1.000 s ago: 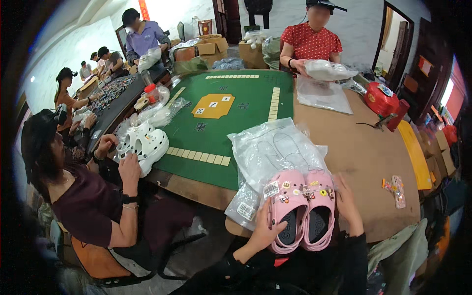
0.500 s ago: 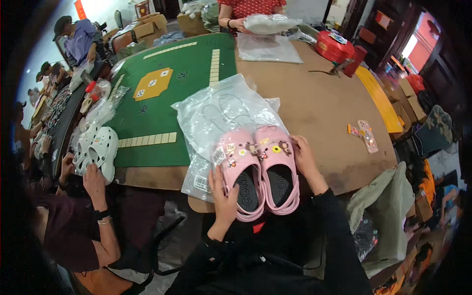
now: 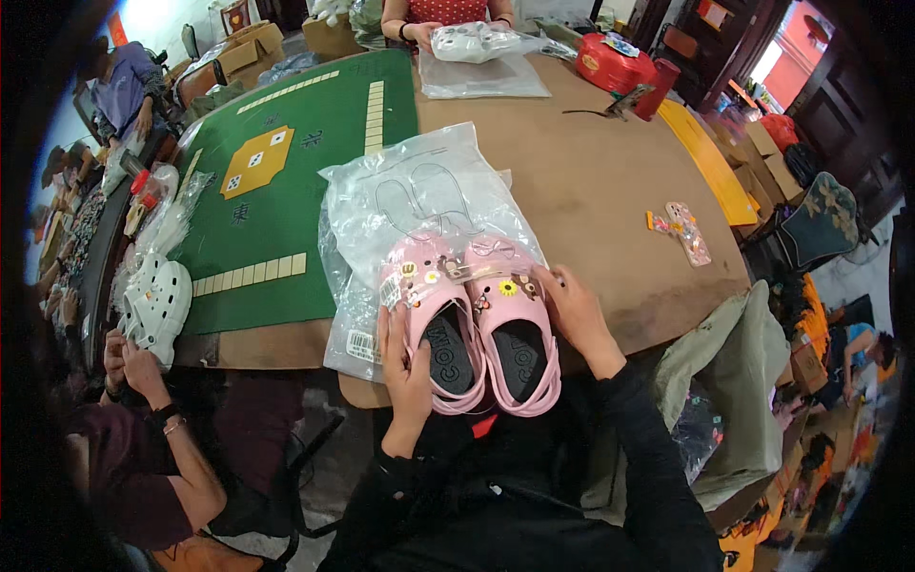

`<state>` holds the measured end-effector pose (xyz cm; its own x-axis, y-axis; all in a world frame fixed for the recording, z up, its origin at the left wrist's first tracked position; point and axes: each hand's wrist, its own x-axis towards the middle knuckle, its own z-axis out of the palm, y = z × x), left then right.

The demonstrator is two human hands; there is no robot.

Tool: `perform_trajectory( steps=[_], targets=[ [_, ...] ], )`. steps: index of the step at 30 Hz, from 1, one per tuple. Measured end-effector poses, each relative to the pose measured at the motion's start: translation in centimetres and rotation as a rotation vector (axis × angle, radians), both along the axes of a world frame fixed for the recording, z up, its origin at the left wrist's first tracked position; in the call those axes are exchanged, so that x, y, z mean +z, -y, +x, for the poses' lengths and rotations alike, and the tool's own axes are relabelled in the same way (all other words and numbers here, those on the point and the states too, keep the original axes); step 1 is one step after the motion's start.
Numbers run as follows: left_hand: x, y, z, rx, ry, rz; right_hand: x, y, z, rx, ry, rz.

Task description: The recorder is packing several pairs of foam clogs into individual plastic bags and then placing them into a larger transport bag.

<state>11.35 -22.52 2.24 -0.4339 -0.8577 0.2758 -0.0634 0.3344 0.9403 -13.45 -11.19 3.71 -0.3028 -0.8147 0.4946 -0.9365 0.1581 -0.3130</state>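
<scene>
A pair of pink clogs (image 3: 472,319) with small charms on the toes lies side by side at the near edge of the brown table (image 3: 610,210), toes pointing away from me. My left hand (image 3: 405,367) grips the outer side of the left clog. My right hand (image 3: 575,310) holds the outer side of the right clog. Under and beyond the toes lie clear plastic bags (image 3: 419,205), stacked flat, one with a barcode label at its near left corner.
A green game mat (image 3: 286,162) covers the table's left part. To my left a seated person holds white clogs (image 3: 157,305). Across the table another person handles a bagged item (image 3: 472,43). A red box (image 3: 615,62), a small charm card (image 3: 686,231) and cardboard boxes stand around.
My view has tilted down and closer to the table. Both hands still hold the pink clogs, which now rest nearer the bags with toes on the plastic.
</scene>
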Motion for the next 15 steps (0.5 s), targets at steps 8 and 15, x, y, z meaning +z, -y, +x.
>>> perform_trajectory(
  steps=[8,15],
  targets=[
    [-0.9,-0.2,0.1,0.065,-0.124,0.102,1.5,-0.5,3.4,-0.152,0.155,-0.129],
    [-1.3,-0.2,0.1,0.123,-0.033,0.081,1.0,-2.9,3.7,-0.086,0.073,-0.169]
  ],
)
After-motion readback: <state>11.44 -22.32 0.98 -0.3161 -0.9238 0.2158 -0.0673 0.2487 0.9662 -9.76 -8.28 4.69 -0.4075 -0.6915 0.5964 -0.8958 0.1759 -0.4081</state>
